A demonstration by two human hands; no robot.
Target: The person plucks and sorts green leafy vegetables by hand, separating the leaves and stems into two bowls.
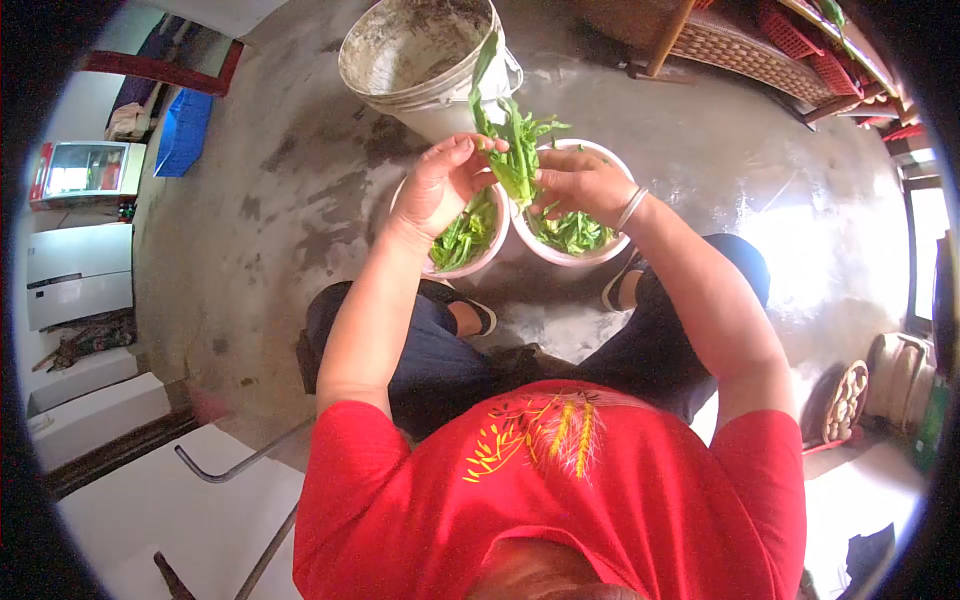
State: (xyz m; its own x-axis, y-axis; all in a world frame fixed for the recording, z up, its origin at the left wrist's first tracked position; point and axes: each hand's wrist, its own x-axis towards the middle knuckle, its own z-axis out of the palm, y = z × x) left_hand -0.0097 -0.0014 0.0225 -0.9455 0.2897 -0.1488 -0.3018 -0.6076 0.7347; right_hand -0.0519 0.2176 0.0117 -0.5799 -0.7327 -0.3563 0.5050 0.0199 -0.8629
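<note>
My red shirt (560, 490) filled the bottom of the frame, with my knees in dark trousers (440, 350) just above it, and past them my two arms reached up toward the middle.

Between my hands I held a bunch of greens (515, 160), upright, just above centre. My left hand (440, 185) was closed on it from the left, thumb and fingers pinched around the lower stems. My right hand (585, 185), a bangle (632, 208) at its wrist, gripped the same stems from the right. The leaves stood up out of both grips, and one long blade rose in front of the bucket.

Directly under my hands sat two white bowls, side by side and touching. The left bowl (482, 262) held a heap of green pieces, and the right bowl (600, 256) held more, lying low in the bottom. Neither looked full to the rim, so I judged the sorting was partly done, with at least this bunch left in hand. I could not see any pile of unpicked greens waiting elsewhere, so how much remained I could not tell.

Above the bowls, at top centre, stood a dirty pale bucket (420, 60); its inside looked bare of greens.

All of it rested on a grey concrete floor (280, 190). A blue crate (183, 130) lay at upper left, woven furniture (730, 45) at upper right, and white steps (100, 400) at lower left.
</note>
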